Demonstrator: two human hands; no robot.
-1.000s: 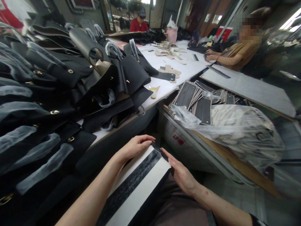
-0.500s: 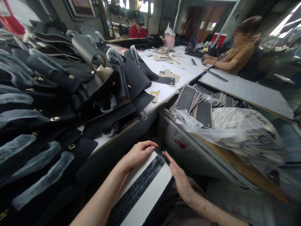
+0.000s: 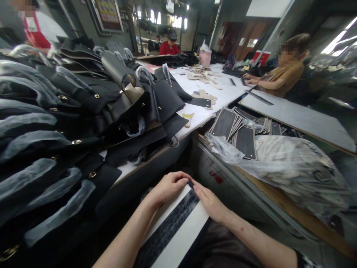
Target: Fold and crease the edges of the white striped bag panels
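Across my lap lies a white panel [image 3: 182, 238] with a wide, scuffed black strip [image 3: 170, 219] down its middle and a dark edge at the far end. My left hand [image 3: 170, 188] curls over the far left corner, thumb and bent fingers closed on the dark edge. At the far right corner, my right hand [image 3: 210, 203] presses its closed fingers on the same edge, its fingertips meeting those of the left. What lies beneath the fingertips is hidden. The panel slopes down toward me, its near end out of view.
Black handbags [image 3: 164, 98] with plastic-wrapped handles crowd the left table. A yellow-and-clear tool [image 3: 188, 119] lies near the table edge [image 3: 195, 124]. Right of me, a bin [image 3: 206, 162] holds black pieces [image 3: 244, 141] and plastic-covered pale pieces [image 3: 295, 160]. Several people work around the tables.
My right hand has moved up and left along the panel's corner, its fingertips now touching my left hand's. The left fingers have curled tighter. The view has tilted slightly up.
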